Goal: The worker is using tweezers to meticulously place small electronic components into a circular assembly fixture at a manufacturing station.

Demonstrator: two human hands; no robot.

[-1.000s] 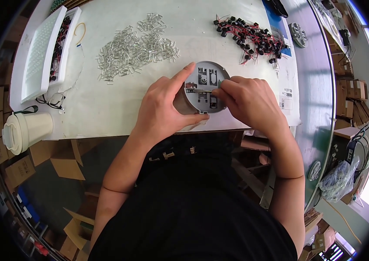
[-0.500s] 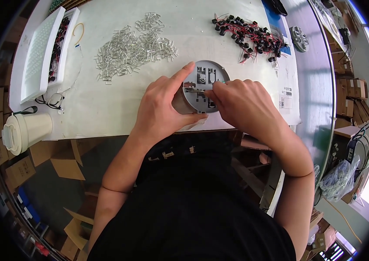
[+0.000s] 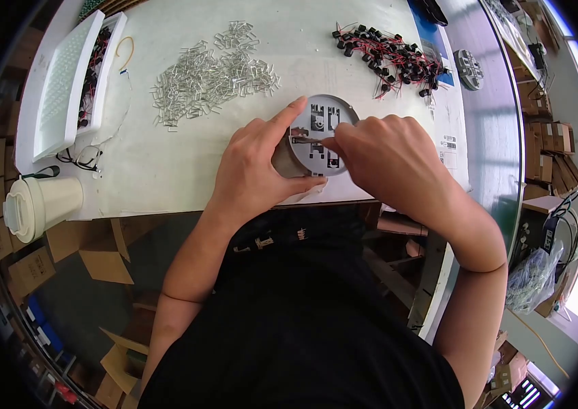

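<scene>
A round grey plastic housing (image 3: 320,165) with a raised rim and several cut-out slots stands near the table's front edge. My left hand (image 3: 251,158) curves around its left side, thumb at the lower rim and index finger at the upper rim. In my right hand (image 3: 388,148) the fingers are closed on a thin metal tool (image 3: 314,141); its handle is hidden in the fist. The tool's tip points left into the housing, at a slot with brownish metal parts near the left rim. I cannot make out the tool's exact kind.
A heap of U-shaped metal pieces (image 3: 200,82) lies at the back left. Black round components with red wires (image 3: 391,58) are piled at the back right. White foam trays (image 3: 64,88), eyeglasses (image 3: 88,158) and a cream lidded cup (image 3: 47,204) stand left. Another round housing (image 3: 468,69) sits far right.
My right hand has shifted slightly right and up, its elbow outward, with the tool still reaching into the housing. My left hand keeps its hold.
</scene>
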